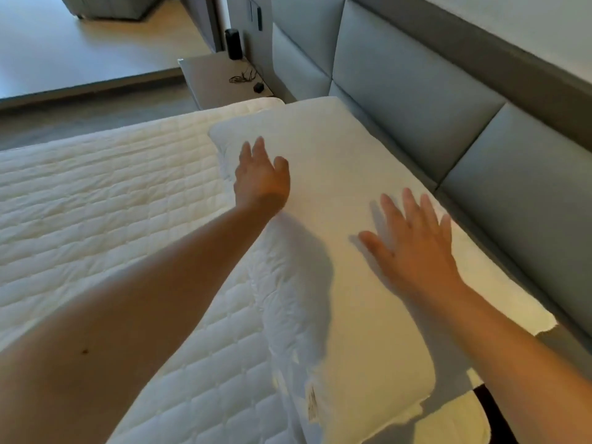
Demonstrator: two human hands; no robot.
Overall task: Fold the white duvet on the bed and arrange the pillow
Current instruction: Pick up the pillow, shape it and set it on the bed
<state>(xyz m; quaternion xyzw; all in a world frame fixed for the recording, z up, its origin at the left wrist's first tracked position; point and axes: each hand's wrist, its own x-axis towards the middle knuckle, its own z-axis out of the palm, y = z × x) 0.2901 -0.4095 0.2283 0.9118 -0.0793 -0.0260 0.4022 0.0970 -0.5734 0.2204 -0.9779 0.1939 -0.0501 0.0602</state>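
Observation:
A long white pillow (339,174) lies along the head of the bed, against the grey padded headboard (416,100). My left hand (261,177) rests flat on the pillow's left side, fingers spread, holding nothing. My right hand (413,241) lies palm down on the middle of the pillow, fingers apart. The quilted white mattress cover (105,200) stretches to the left of the pillow. No folded duvet shows in this view.
A grey bedside table (217,78) stands beyond the bed's far corner with a black cable, a small black plug and a dark cylinder (233,43) on it. Bare floor and a raised platform lie at the top left.

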